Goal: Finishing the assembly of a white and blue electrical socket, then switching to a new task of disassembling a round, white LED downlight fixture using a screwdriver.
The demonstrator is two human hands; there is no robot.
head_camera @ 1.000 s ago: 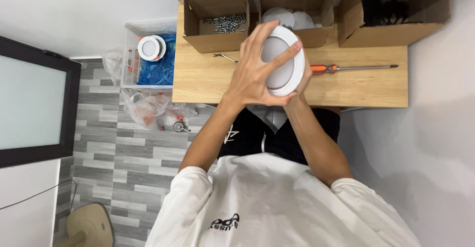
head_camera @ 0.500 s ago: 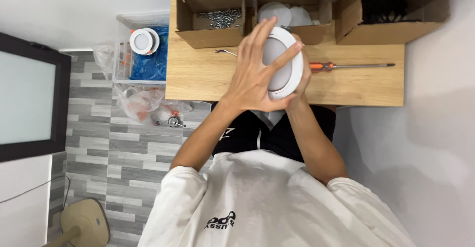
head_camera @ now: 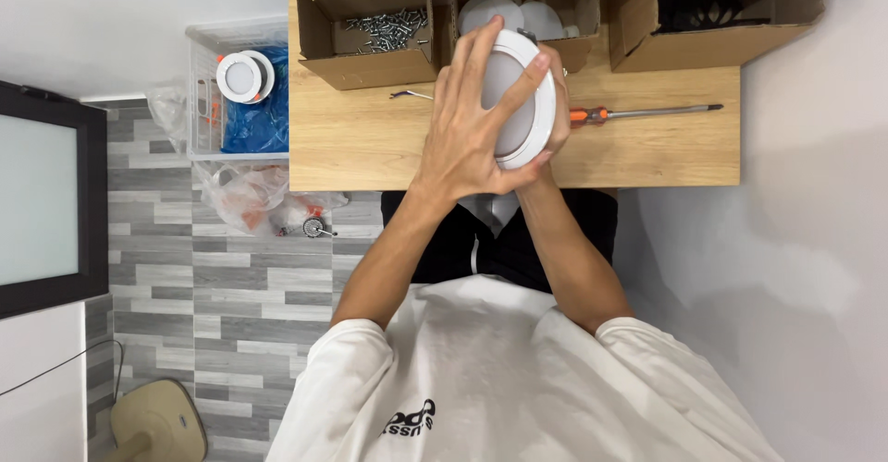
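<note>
White round light fitting (head_camera: 523,101) clasped between both hands (head_camera: 481,124) above wooden table (head_camera: 370,143).

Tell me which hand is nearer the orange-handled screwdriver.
Right. The right hand, behind the round white light, almost touches the screwdriver handle; the left hand lies across the light's front, farther away.

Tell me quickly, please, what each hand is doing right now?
Left hand: spread over the round white light fixture, gripping it.
Right hand: mostly hidden, holding its far edge.
</note>
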